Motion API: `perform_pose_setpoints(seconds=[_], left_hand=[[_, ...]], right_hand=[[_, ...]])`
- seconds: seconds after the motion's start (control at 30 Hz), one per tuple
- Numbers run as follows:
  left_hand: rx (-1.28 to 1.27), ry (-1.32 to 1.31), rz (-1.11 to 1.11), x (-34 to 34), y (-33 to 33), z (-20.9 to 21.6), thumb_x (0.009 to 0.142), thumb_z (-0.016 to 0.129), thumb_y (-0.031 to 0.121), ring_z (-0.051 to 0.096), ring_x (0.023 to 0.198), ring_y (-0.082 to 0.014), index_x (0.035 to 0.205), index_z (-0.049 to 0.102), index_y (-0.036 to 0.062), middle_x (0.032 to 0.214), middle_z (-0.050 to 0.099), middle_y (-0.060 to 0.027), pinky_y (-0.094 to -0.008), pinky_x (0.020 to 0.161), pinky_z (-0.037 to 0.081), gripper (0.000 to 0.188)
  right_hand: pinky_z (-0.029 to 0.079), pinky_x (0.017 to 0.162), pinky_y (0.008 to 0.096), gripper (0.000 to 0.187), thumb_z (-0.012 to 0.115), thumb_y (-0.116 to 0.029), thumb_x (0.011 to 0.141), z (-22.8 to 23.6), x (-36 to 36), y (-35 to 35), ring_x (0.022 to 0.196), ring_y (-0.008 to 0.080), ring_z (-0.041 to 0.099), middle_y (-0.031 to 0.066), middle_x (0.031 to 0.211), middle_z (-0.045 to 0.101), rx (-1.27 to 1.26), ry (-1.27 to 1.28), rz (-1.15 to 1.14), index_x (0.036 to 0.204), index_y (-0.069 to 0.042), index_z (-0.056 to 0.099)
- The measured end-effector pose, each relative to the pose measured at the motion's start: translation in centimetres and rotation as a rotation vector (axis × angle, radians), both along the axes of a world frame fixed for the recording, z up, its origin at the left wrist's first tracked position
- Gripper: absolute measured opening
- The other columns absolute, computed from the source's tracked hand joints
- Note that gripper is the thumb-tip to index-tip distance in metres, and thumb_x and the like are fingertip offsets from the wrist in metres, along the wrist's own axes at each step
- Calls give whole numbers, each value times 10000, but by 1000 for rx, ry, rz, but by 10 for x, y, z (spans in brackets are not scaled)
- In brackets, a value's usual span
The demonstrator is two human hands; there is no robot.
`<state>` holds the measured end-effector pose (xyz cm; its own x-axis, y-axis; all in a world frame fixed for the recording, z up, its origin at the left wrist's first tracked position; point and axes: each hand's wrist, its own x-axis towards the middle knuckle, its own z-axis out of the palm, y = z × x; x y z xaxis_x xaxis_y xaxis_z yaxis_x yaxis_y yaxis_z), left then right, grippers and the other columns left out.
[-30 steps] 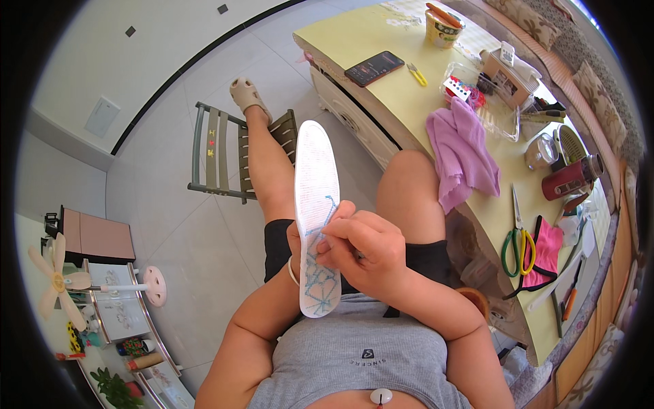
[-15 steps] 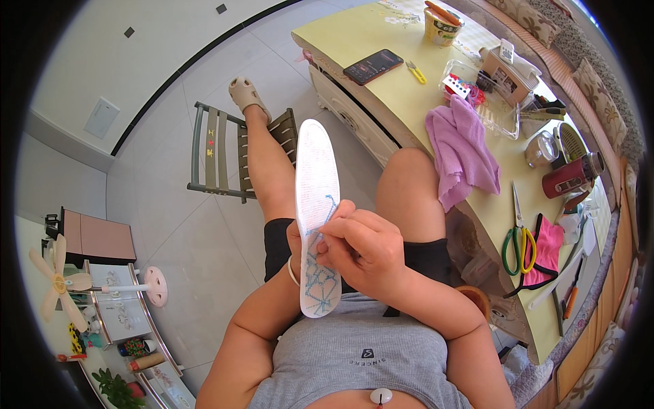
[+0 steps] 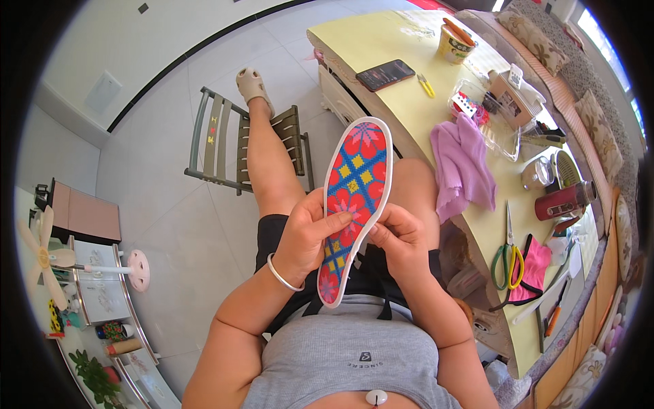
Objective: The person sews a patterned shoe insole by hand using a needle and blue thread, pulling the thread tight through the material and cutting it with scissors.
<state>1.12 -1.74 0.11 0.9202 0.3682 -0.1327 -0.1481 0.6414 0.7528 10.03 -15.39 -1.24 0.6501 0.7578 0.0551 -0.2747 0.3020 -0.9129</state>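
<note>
An embroidered insole (image 3: 357, 177) with a white rim is held up over my lap, tilted, its red, blue and yellow flower-patterned face toward me. My left hand (image 3: 310, 228) grips its left edge at the middle, with the thumb lying across the pattern and the fingers behind it. At the right edge, my right hand (image 3: 398, 238) pinches the rim between thumb and fingers. Whether a needle or thread is in the right hand is too small to tell. The insole's back is hidden.
On the yellow-topped table at the right lie a phone (image 3: 385, 75), thread snips (image 3: 426, 86), a purple towel (image 3: 464, 163), green-and-yellow scissors (image 3: 508, 262) and pink cloth (image 3: 533, 269). A red flask (image 3: 564, 201) lies farther right. A folding stool (image 3: 272, 150) stands beneath my outstretched leg.
The insole has been turned over from its white, blue-stitched back to the colourful face. My left hand has come round to its left edge, and my right hand has shifted to the right edge.
</note>
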Motion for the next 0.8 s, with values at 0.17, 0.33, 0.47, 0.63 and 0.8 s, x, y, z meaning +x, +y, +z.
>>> perform_pose_setpoints(seconds=[0.17, 0.33, 0.47, 0.63, 0.8], left_hand=[[52, -36, -15, -4, -2, 9, 799, 661, -35, 650, 912, -154, 1130, 522, -52, 1044, 659, -120, -279, 822, 531, 360], [37, -33, -53, -6, -6, 11, 777, 684, -35, 648, 905, -144, 1121, 527, -45, 1039, 660, -110, -279, 827, 529, 378], [87, -4, -9, -6, -9, 6, 780, 689, -29, 646, 895, -135, 1105, 536, -35, 1024, 663, -101, -276, 822, 528, 359], [131, -34, 48, -2, -7, 3, 783, 697, -19, 646, 874, -125, 1082, 557, -18, 1013, 667, -87, -261, 787, 532, 330], [190, 56, 93, -4, -5, 6, 803, 684, -2, 656, 778, -121, 1007, 609, -19, 920, 690, -82, -261, 711, 545, 218]], right_hand=[[413, 610, 194, 62, 605, -83, 921, -4, 6, -6, 680, 47, 505, -1, 830, 610, 38, 113, 97, 923, -22, 601], [452, 648, 213, 104, 625, -109, 910, -13, 10, -7, 724, 70, 555, 17, 879, 637, 57, 204, 101, 960, -22, 595], [468, 686, 222, 134, 629, -112, 907, -16, 5, -7, 785, 78, 579, 27, 919, 644, 94, 208, 88, 997, -19, 592], [467, 735, 235, 180, 634, -81, 894, -13, 6, -2, 834, 100, 574, 49, 970, 634, 108, 218, 45, 1054, -11, 592], [464, 773, 339, 215, 707, 18, 729, 6, 11, -6, 914, 245, 566, 117, 1003, 603, -163, -956, -547, 933, -7, 646]])
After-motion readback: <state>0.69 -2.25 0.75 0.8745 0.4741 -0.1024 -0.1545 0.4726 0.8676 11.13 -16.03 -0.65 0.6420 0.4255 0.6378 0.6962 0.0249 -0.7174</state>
